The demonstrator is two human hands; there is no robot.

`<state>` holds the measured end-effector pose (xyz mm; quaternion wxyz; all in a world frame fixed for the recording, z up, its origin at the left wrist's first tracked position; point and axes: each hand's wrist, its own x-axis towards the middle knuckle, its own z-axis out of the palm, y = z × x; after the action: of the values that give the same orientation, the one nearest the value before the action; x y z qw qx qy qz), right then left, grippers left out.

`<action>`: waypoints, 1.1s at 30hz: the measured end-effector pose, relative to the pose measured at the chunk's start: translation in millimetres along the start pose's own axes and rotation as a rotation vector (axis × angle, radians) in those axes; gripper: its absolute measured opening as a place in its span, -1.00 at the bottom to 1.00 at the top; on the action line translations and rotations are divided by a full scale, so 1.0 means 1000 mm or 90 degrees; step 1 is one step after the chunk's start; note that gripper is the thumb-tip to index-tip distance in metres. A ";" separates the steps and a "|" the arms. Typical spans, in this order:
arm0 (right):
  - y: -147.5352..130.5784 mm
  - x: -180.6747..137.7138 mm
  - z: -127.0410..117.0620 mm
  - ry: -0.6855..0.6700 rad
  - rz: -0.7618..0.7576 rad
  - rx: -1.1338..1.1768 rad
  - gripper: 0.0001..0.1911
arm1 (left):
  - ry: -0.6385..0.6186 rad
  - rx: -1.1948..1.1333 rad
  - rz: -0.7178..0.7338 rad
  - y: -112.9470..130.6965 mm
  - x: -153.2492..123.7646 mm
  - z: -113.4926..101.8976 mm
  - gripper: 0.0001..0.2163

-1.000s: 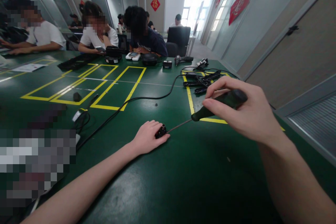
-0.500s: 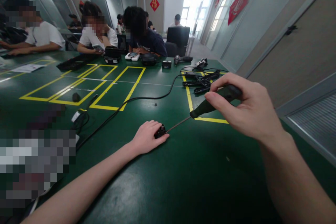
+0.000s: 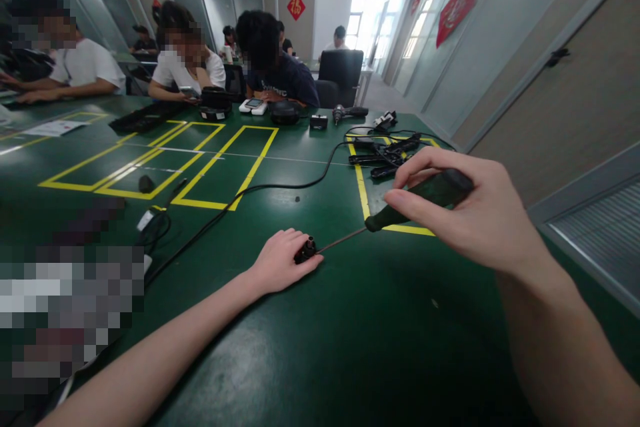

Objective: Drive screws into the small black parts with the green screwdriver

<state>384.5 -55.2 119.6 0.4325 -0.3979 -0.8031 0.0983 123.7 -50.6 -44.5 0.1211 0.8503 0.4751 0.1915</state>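
Observation:
My left hand [image 3: 280,260] rests on the green table [image 3: 350,347], its fingers closed around a small black part [image 3: 305,251] that it pins to the surface. My right hand [image 3: 470,213] grips the dark handle of a screwdriver [image 3: 425,197] between thumb and fingers. The thin metal shaft [image 3: 343,240] slopes down to the left, and its tip meets the small black part.
A black cable [image 3: 270,188] runs across the table over yellow taped rectangles [image 3: 220,163]. Black parts and cables [image 3: 385,150] lie at the back right; a small black piece [image 3: 146,183] and white plug [image 3: 147,219] lie left. Several people sit at the far side.
My right hand rocked the screwdriver handle up and back down a little, as if turning it. My left hand and the small part stayed in place.

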 end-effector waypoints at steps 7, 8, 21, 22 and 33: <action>-0.002 0.004 0.000 -0.017 0.021 0.015 -0.80 | -0.001 -0.008 0.005 -0.001 0.000 0.001 -0.67; -0.003 0.004 0.000 -0.019 0.027 0.015 -0.80 | -0.002 -0.008 0.003 -0.002 0.000 0.001 -0.67; -0.001 0.005 0.001 -0.031 0.067 0.110 -0.69 | -0.013 -0.068 0.005 0.000 -0.001 -0.006 -0.86; -0.001 0.005 0.001 -0.034 0.070 0.118 -0.70 | -0.012 -0.066 0.004 0.000 -0.001 -0.006 -0.88; -0.006 0.006 0.006 -0.066 0.172 0.245 -0.59 | -0.006 -0.047 0.012 0.000 -0.001 -0.005 -0.86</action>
<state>374.5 -53.6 122.4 0.4420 -0.4061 -0.7300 0.3268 120.9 -51.1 -40.3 0.1529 0.8506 0.4590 0.2060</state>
